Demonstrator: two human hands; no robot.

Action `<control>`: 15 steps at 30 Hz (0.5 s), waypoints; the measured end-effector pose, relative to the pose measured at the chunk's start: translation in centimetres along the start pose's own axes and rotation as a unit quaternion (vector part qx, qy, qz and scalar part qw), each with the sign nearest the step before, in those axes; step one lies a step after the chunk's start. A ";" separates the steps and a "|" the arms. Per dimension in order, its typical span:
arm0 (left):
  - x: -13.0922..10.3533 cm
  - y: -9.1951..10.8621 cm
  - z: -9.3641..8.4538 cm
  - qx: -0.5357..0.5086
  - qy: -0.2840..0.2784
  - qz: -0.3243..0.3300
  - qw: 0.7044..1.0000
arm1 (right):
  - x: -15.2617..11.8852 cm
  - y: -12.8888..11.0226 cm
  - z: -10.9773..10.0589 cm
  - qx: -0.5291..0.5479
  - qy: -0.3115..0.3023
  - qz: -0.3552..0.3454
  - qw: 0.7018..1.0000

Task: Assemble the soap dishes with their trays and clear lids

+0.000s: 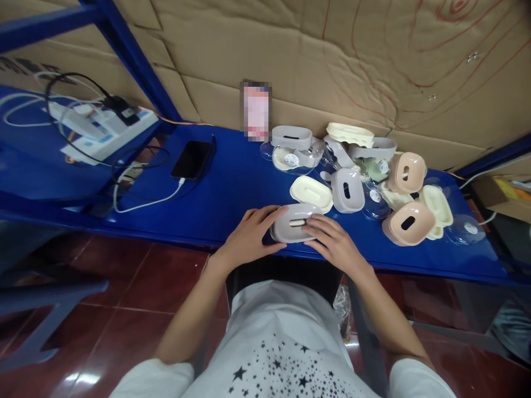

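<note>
- Brown cardboard (207, 61) spans the top of the frame, with red curved lines at upper right.
- The blue tabletop (199, 215) crosses the middle.
- A white power strip (112, 135) lies at upper left, with plugs and cables on it.
- The left hand (244, 237), at centre, holds the left end of the grey oval container in a wide grip, fingers at its upper rim and thumb at its lower rim.
- The right hand (338, 243), right of centre, has its fingers on the same container's right end; whether it pinches it, I cannot tell.
- The grey oval container (286, 228) sits between the hands at centre, at the table's near edge, a small pale piece (297, 223) showing at its slot.
- A peach container (418, 221) with a dark slot stands at right.
- A cream tray (311, 192) lies just above the held container.
- A dark phone (191, 160) lies left of centre, a white cable plugged in.
</note>
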State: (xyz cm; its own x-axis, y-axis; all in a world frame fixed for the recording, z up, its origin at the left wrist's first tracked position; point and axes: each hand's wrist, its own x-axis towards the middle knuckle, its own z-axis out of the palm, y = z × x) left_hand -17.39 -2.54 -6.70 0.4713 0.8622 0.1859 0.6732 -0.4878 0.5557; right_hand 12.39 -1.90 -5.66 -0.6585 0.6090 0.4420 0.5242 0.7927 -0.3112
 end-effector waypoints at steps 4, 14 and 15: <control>-0.1 -0.2 -0.1 -0.013 -0.006 -0.004 1.000 | 1.1 -0.2 -0.4 -0.028 -0.005 -0.034 0.999; -0.1 -0.2 0.0 0.000 0.010 0.010 1.000 | 0.4 -0.6 -0.1 -0.095 0.001 -0.039 0.995; -0.1 -0.2 0.0 0.005 0.004 0.013 1.000 | 0.2 -0.7 -0.2 -0.095 -0.004 -0.038 0.995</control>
State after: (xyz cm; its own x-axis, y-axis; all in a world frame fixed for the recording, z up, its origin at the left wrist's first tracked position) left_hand -17.61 -2.50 -6.84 0.4843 0.8499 0.2076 0.6656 -0.5119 0.5431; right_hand 11.99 -2.30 -5.18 -0.7035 0.5484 0.4521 0.5646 0.8176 -0.1132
